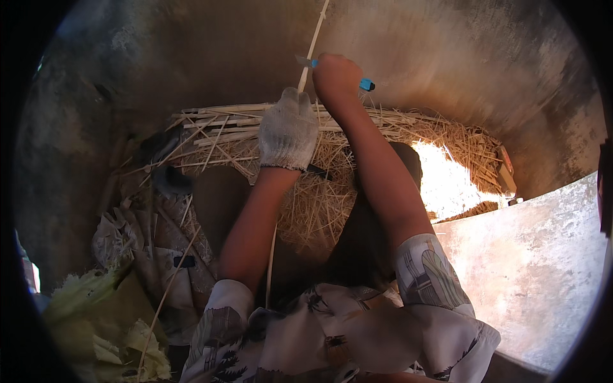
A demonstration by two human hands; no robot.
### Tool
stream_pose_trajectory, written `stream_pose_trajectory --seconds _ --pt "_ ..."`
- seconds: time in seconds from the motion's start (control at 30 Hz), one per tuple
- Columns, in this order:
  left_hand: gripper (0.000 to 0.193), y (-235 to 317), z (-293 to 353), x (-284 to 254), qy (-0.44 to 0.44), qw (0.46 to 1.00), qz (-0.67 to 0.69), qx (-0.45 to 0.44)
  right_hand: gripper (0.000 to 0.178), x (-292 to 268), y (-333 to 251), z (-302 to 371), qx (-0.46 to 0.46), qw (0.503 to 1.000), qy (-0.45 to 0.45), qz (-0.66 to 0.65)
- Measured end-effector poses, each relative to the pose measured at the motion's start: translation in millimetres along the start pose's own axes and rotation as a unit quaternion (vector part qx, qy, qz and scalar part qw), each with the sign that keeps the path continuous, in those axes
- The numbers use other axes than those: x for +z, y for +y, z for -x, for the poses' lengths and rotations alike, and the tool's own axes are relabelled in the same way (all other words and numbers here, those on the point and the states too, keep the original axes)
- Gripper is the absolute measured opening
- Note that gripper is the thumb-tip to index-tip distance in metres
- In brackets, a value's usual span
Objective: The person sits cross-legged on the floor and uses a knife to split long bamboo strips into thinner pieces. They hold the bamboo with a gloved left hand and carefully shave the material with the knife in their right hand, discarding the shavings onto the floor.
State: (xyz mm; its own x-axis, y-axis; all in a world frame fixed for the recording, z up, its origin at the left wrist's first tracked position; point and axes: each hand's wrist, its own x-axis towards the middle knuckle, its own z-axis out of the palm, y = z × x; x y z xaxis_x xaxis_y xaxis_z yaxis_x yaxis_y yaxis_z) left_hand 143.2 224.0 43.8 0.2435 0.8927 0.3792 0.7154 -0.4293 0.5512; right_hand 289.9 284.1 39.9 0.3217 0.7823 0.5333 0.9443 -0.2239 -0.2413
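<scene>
A long, thin, pale strip point(315, 35), which looks like split bamboo, runs up and away from my left hand point(288, 131). That hand wears a whitish knit glove and is closed around the strip. My bare right hand point(337, 78) grips a blue utility knife point(366, 84). Its blade point(302, 60) lies across the strip, a little beyond the gloved fingertips. Below my left forearm, a thin pale length point(271, 268) shows near my lap; it seems to be the same strip. The fingers on the knife's far side are hidden.
Pale strips point(217, 121) lie stacked beneath my hands, with curly shavings point(313, 210) heaped between my legs. Crumpled yellowish sheeting point(89, 300) and cloth lie at the left. A stained wall point(447, 51) rises ahead. Bright sunlight point(447, 179) falls at the right beside a pale slab point(530, 262).
</scene>
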Motion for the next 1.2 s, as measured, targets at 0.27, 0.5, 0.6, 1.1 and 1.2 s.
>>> stream_pose_trajectory --seconds 0.27,0.5,0.6,1.1,1.2 --pt "0.033 -23.7 42.6 17.2 0.012 0.979 -0.080 0.186 0.014 -16.9 99.4 -71.5 0.154 0.986 0.012 0.061" --pt "0.027 -28.6 9.6 -0.2 -0.187 0.903 0.325 -0.212 0.024 -17.3 152.1 -61.1 0.200 0.977 0.023 -0.073" --pt "0.029 -18.8 2.8 -11.8 -0.201 0.766 0.549 -0.268 0.029 -9.0 139.8 -63.8 0.120 0.981 0.036 -0.151" --pt "0.016 -22.8 -18.1 -39.6 -0.236 0.572 0.745 -0.250 0.027 -18.6 6.1 -18.9 -0.154 0.978 -0.036 -0.135" --pt "0.021 -27.9 -17.6 -47.1 -0.199 0.613 0.725 -0.243 0.018 -16.0 -0.1 -12.1 -0.237 0.966 -0.044 -0.091"
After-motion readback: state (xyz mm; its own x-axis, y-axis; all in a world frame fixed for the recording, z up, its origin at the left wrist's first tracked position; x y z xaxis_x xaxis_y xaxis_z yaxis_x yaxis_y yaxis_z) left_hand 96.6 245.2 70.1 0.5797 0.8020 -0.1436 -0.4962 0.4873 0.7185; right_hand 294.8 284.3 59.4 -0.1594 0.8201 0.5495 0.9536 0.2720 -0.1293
